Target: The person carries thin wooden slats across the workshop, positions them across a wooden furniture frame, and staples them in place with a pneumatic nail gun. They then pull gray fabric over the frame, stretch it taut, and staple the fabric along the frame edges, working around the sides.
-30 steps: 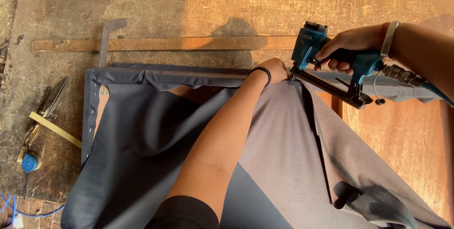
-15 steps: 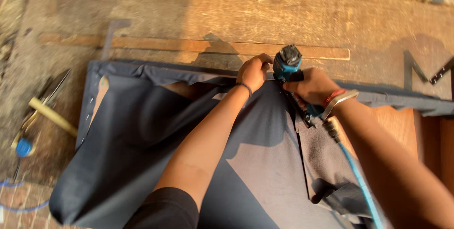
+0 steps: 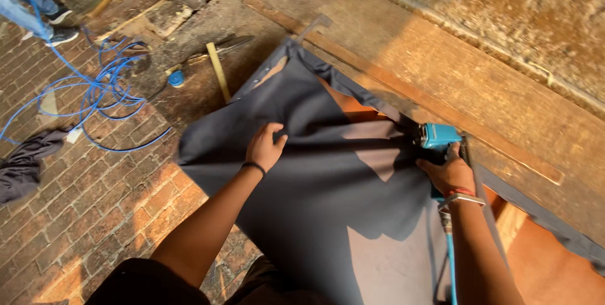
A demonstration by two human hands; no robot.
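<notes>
Where the view begins at the far left, we note a dark rag (image 3: 22, 163) on the brick floor (image 3: 101, 210) and a coil of blue hose (image 3: 94, 94) beside it. Further right, a pair of shears (image 3: 220, 46) and a yellow strip (image 3: 218, 79) lie on the worn wooden desk (image 3: 517, 72). The grey fabric (image 3: 328, 185) is stretched over a wooden frame (image 3: 353, 106) on this desk, its lower left edge hanging out over the bricks. The left hand (image 3: 263, 146) rests flat on the fabric near its upper left part, fingers (image 3: 272, 130) spread and pressing the cloth down. To the right, the right hand (image 3: 449, 171) has its fingers closed around the teal staple gun (image 3: 439, 136), whose nose sits against the fabric's upper edge beside a long wooden batten (image 3: 403, 87).
</notes>
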